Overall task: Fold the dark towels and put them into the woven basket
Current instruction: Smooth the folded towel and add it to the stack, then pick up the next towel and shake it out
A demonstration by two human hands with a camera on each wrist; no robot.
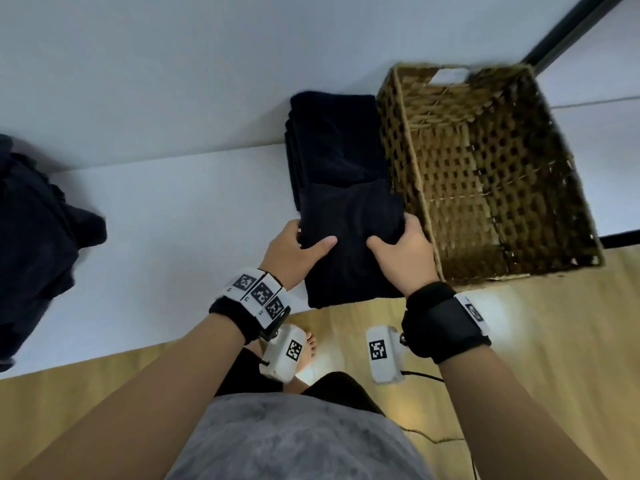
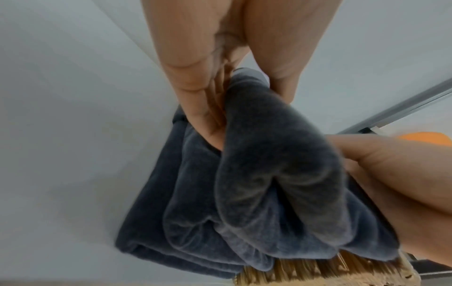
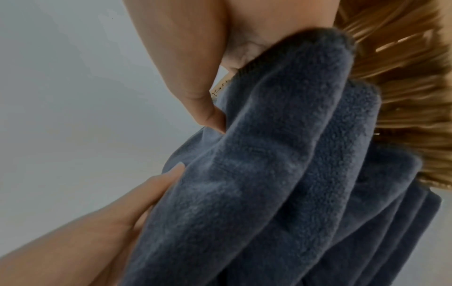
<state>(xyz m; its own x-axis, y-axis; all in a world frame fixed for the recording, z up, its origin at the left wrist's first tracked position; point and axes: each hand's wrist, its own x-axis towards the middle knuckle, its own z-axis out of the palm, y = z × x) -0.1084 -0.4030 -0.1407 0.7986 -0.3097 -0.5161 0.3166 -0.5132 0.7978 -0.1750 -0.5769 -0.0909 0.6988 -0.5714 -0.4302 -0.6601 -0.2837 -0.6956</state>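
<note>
A folded dark towel (image 1: 349,244) is held over the white table's front edge, both hands gripping its sides. My left hand (image 1: 294,247) clamps its left edge with the thumb on top; my right hand (image 1: 403,245) clamps the right edge the same way. In the left wrist view the fingers (image 2: 195,92) dig into the bunched towel (image 2: 274,174). The right wrist view shows the thumb (image 3: 195,81) pressed on the towel (image 3: 281,164). Behind it lies a stack of folded dark towels (image 1: 336,143). The woven basket (image 1: 491,258) stands at the right, with no towels inside.
A heap of unfolded dark towels (image 1: 38,237) lies at the table's left end. The white table (image 1: 173,209) meets a white wall behind. Wooden floor (image 1: 554,341) lies below, and a dark metal post (image 1: 571,29) stands behind the basket.
</note>
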